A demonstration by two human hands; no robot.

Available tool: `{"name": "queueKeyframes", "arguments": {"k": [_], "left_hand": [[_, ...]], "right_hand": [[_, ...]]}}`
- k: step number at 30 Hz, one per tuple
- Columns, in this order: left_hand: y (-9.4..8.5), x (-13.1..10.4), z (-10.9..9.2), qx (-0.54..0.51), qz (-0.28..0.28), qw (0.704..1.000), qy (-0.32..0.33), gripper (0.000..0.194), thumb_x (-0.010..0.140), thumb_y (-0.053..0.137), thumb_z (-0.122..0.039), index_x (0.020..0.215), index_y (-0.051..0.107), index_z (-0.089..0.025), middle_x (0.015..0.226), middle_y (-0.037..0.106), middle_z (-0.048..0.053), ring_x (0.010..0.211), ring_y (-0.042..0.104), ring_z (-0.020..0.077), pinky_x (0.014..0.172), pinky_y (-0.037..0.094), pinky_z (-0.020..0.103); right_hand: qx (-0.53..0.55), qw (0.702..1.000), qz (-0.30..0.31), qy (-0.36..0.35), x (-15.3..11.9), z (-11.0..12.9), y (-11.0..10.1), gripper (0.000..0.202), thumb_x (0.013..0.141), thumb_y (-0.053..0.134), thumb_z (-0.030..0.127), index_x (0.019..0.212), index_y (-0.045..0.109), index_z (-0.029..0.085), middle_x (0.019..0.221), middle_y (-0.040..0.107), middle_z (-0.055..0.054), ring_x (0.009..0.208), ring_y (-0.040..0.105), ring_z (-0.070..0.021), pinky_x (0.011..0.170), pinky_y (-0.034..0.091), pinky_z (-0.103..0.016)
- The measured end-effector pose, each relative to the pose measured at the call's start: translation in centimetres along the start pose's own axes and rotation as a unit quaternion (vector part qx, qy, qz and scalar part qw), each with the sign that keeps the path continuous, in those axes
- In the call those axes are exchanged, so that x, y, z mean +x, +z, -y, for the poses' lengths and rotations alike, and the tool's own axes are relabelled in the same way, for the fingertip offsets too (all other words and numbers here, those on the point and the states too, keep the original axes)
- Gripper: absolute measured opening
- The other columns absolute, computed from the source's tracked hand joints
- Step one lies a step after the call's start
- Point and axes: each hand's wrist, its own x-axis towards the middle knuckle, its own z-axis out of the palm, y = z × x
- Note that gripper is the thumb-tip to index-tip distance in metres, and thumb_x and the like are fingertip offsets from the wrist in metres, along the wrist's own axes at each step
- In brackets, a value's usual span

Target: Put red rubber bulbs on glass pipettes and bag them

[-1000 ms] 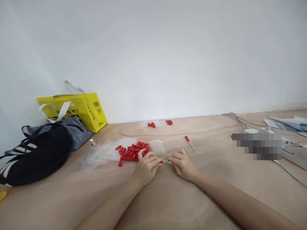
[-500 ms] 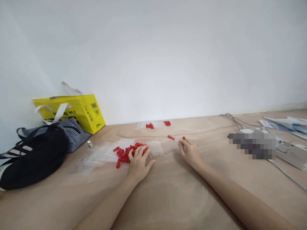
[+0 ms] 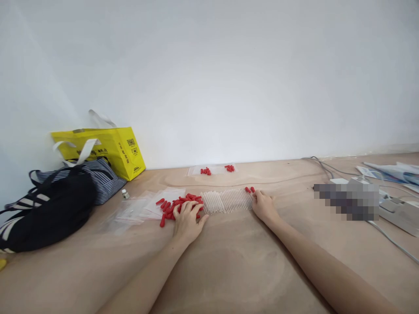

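Head view: my left hand (image 3: 186, 218) lies fingers spread on the red caps pile (image 3: 178, 206), grasping none yet; my right hand (image 3: 263, 205) rests loosely at the clear tube row (image 3: 226, 200) end beside two capped droppers (image 3: 249, 189); picking step, next needs one cap pinched

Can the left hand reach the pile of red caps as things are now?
Probably yes. The left hand already lies on the near edge of the red caps, fingers spread over them, and nothing stands between them on the wooden table.
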Motion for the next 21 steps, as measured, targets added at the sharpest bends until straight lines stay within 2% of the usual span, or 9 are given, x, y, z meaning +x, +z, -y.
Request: {"name": "queueKeyframes", "arguments": {"k": [6, 10, 18, 21], "left_hand": [[0.0, 0.0, 0.1, -0.005, -0.002, 1.000, -0.006, 0.019, 0.076, 0.051, -0.033, 0.091, 0.058, -0.023, 0.098, 0.061, 0.005, 0.097, 0.049, 0.0235, 0.088, 0.022, 0.047], [0.0, 0.2, 0.4, 0.005, -0.009, 1.000, -0.013, 0.020, 0.079, 0.047, -0.030, 0.093, 0.058, -0.022, 0.096, 0.062, 0.005, 0.095, 0.049, 0.0234, 0.086, 0.022, 0.047], [0.3, 1.1, 0.3, 0.049, -0.034, 0.998, -0.012, 0.013, 0.074, 0.052, -0.029, 0.078, 0.062, -0.021, 0.085, 0.063, 0.005, 0.087, 0.050, 0.0242, 0.080, 0.027, 0.045], [0.4, 1.3, 0.0, 0.074, -0.037, 0.996, 0.019, 0.013, 0.076, 0.050, -0.025, 0.073, 0.062, -0.020, 0.084, 0.063, 0.005, 0.086, 0.051, 0.0233, 0.081, 0.026, 0.045]], "right_hand": [[-0.016, 0.999, 0.036, 0.007, -0.2, 0.3, -0.8, 0.024, 0.080, 0.036, 0.014, 0.086, 0.059, 0.017, 0.091, 0.061, -0.008, 0.080, 0.056, -0.0188, 0.069, 0.027, -0.030], [-0.040, 0.998, 0.048, 0.025, -0.7, 0.8, -1.5, 0.023, 0.080, 0.038, 0.021, 0.081, 0.061, 0.017, 0.090, 0.060, -0.010, 0.086, 0.054, -0.0225, 0.074, 0.028, -0.034], [-0.085, 0.992, 0.070, 0.054, -0.9, 1.6, -1.7, 0.028, 0.078, 0.040, 0.029, 0.082, 0.061, 0.011, 0.089, 0.061, -0.017, 0.087, 0.054, -0.0282, 0.076, 0.029, -0.042], [-0.090, 0.992, 0.066, 0.054, -0.9, 1.8, -1.5, 0.029, 0.077, 0.040, 0.028, 0.083, 0.061, 0.009, 0.086, 0.062, -0.017, 0.085, 0.055, -0.0291, 0.075, 0.029, -0.043]]}}
